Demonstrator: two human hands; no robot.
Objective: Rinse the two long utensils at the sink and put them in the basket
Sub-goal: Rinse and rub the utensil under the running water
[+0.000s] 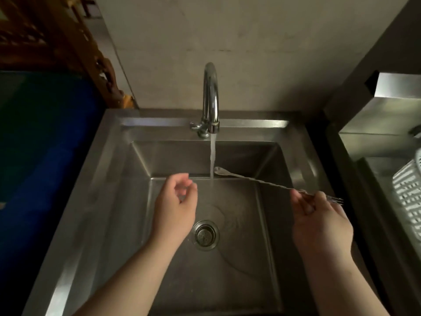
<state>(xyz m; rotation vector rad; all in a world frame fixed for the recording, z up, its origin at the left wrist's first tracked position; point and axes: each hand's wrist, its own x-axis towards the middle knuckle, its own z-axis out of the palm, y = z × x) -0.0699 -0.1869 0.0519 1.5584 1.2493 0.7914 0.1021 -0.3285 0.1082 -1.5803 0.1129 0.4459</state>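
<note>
My right hand point(319, 215) grips a long thin metal bar spoon point(257, 180) near its forked end, which sticks out past my fingers. The small bowl of the spoon reaches left into the running stream of water point(212, 156) from the chrome tap point(210, 96). My left hand point(176, 201) hovers over the steel sink point(114, 179), left of the stream, fingers loosely curled and holding nothing. A white slotted plastic basket point(407, 197) shows at the right edge. I see only one long utensil.
The drain strainer point(205, 234) sits in the middle of the sink floor with water swirling toward it. A steel counter and box point(387, 115) stand to the right behind the basket. A blue surface point(45, 144) lies left of the sink.
</note>
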